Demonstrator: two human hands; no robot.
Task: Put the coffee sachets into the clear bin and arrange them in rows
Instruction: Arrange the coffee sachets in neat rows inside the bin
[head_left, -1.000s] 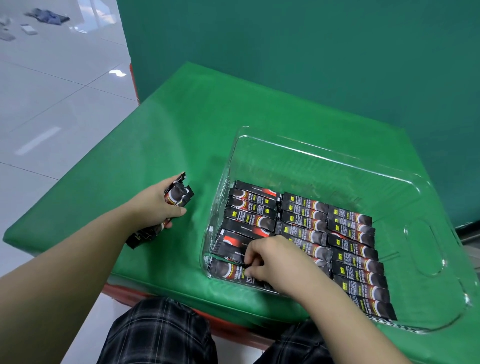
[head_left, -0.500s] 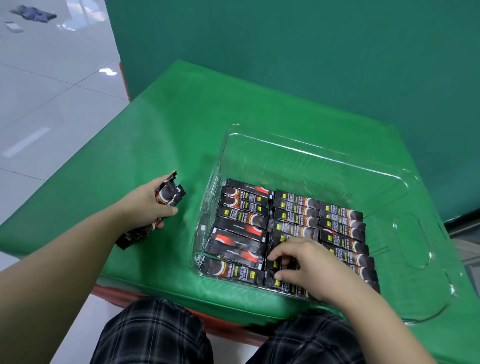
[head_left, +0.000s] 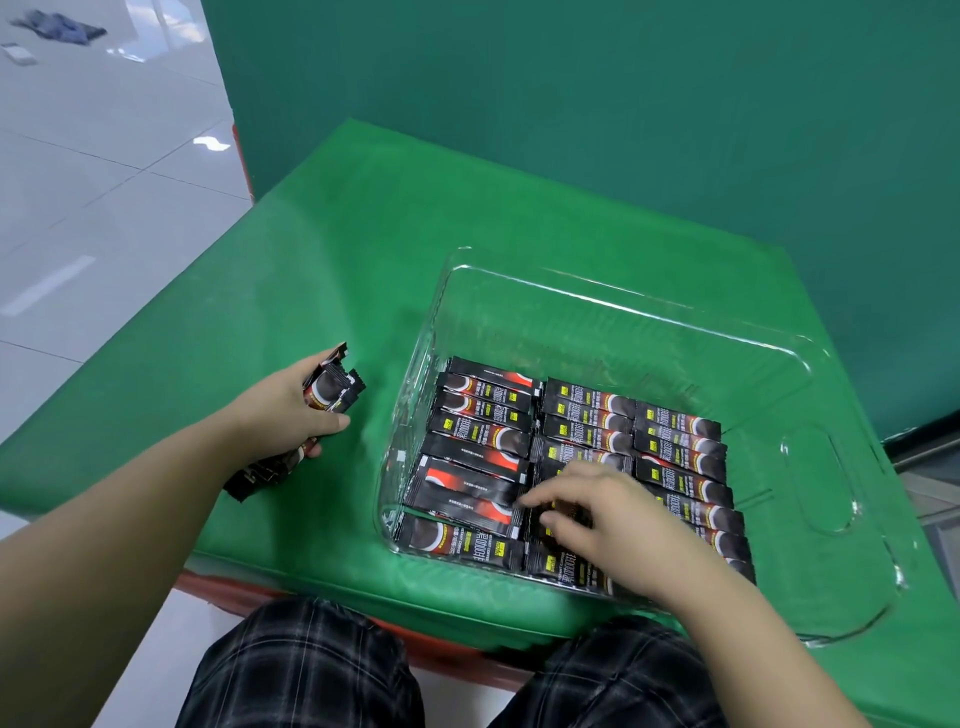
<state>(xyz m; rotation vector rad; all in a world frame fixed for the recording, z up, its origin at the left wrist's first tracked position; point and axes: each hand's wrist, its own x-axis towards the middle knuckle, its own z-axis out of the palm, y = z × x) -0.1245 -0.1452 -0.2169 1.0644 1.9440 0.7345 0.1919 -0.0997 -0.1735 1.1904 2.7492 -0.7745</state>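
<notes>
A clear plastic bin (head_left: 810, 364) stands on the green table. Black coffee sachets (head_left: 483, 431) with red and yellow marks lie flat in three rows on its floor, filling the near half. My right hand (head_left: 608, 525) is inside the bin over the middle row near the front wall, fingertips curled down onto a sachet (head_left: 566, 512) there. My left hand (head_left: 283, 410) rests on the table left of the bin and grips a bundle of sachets (head_left: 332, 389); the bundle's ends stick out above and below the fist.
The green cloth-covered table (head_left: 322, 270) ends at its left edge above a white tiled floor (head_left: 93, 197). A dark green wall (head_left: 571, 93) stands behind. My plaid-trousered knees (head_left: 311, 670) sit under the front edge. The bin's far half holds no sachets.
My right hand has moved from the left row's front corner to the middle row, leaving the left row's sachets lying flat. The left hand still holds its bundle in place.
</notes>
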